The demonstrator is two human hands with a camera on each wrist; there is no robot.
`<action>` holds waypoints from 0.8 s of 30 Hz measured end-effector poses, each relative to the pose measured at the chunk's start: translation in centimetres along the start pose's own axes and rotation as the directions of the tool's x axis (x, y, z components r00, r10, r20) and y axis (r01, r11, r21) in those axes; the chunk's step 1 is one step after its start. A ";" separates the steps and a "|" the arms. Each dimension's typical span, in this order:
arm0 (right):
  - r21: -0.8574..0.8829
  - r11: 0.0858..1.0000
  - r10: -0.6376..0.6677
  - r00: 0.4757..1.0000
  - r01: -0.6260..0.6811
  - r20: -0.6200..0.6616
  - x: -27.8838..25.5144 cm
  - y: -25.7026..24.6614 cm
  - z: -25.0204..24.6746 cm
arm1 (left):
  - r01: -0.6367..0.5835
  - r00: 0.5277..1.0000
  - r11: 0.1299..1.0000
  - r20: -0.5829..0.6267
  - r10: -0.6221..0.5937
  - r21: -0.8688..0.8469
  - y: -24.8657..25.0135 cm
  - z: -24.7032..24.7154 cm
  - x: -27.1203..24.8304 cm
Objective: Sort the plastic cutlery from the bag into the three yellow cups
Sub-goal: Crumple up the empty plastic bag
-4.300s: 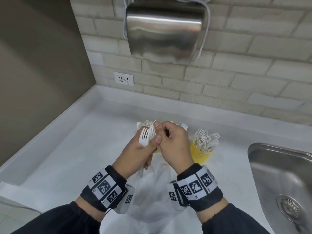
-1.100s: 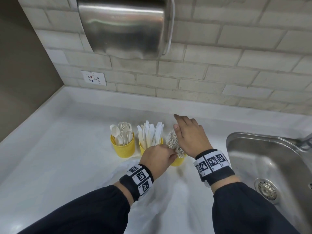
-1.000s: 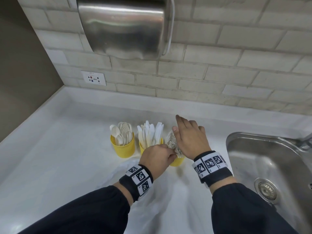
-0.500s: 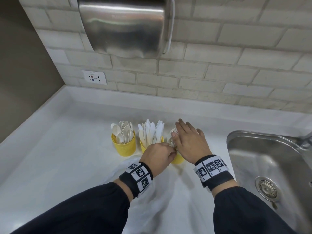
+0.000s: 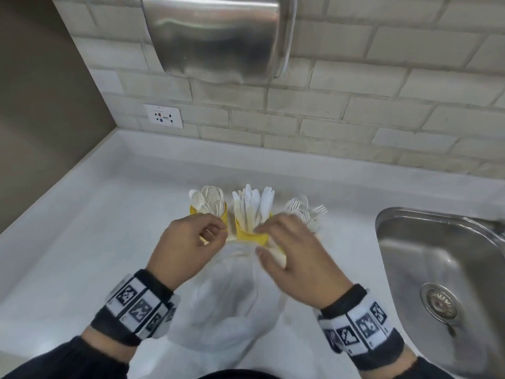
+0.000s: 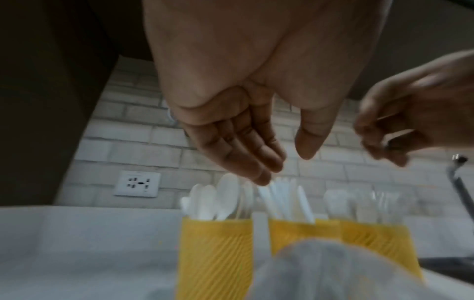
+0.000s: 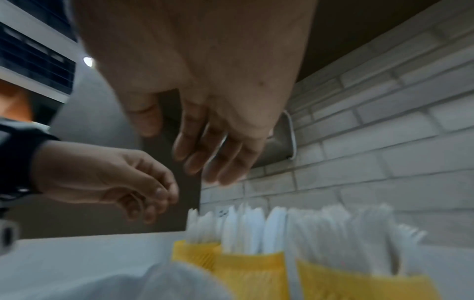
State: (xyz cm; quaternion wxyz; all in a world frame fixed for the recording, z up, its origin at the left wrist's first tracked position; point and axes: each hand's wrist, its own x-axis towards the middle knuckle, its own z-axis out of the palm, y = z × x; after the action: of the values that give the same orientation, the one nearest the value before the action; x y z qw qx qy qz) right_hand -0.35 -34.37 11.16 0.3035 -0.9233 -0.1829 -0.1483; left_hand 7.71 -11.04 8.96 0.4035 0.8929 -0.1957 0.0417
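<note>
Both hands, left hand (image 5: 188,244) and right hand (image 5: 296,257), hang relaxed and hold nothing, above the bag (image 5: 226,305)

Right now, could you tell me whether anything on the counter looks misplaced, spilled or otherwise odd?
Nothing stands out. The three yellow ribbed cups stand upright in a row: white plastic spoons, white plastic knives, white plastic forks. The translucent plastic bag lies crumpled in front.

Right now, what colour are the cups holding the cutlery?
Yellow, with a ribbed surface. The spoon cup shows it best in the left wrist view.
</note>
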 end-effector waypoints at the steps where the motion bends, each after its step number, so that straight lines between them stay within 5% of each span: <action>1: 0.039 0.999 -0.019 0.989 0.013 0.144 -0.5 -0.3 1.1 | 0.049 0.999 0.995 0.009 -0.050 0.086 -1.2 -0.4 -0.6; 4: -0.019 1.000 0.014 0.846 -0.004 0.533 -2.2 0.0 5.0 | 0.184 0.957 0.918 0.150 -0.250 0.351 -4.5 -0.5 -2.4; 8: -0.228 0.972 0.123 0.692 0.062 0.712 -3.9 0.8 8.8 | 0.271 0.844 0.829 0.293 -0.449 0.490 -6.5 0.9 -4.4; 12: -0.310 0.946 0.181 0.635 0.097 0.751 -4.9 0.7 9.5 | 0.263 0.888 0.839 0.221 -0.404 0.476 -6.2 1.1 -5.4; 17: -0.335 0.929 0.198 0.548 0.160 0.813 -6.1 0.4 9.7 | 0.277 0.952 0.925 0.053 -0.300 0.259 -4.1 0.1 -5.4; 20: -0.396 0.908 0.248 0.584 0.139 0.773 -6.4 0.0 9.7 | 0.297 0.946 0.953 0.116 -0.301 0.052 -2.1 -1.2 -5.1; 24: -0.299 0.948 0.263 0.789 -0.106 0.556 -5.5 -1.0 7.8 | 0.147 0.974 0.985 0.187 -0.128 -0.093 0.4 -2.8 -5.7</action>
State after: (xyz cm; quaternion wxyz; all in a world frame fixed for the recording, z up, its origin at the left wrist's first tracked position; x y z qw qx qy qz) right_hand -4.35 -30.23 3.53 0.1252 -0.9677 -0.1559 0.1538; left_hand 2.59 -7.41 9.79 0.4327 0.8817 -0.1709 -0.0779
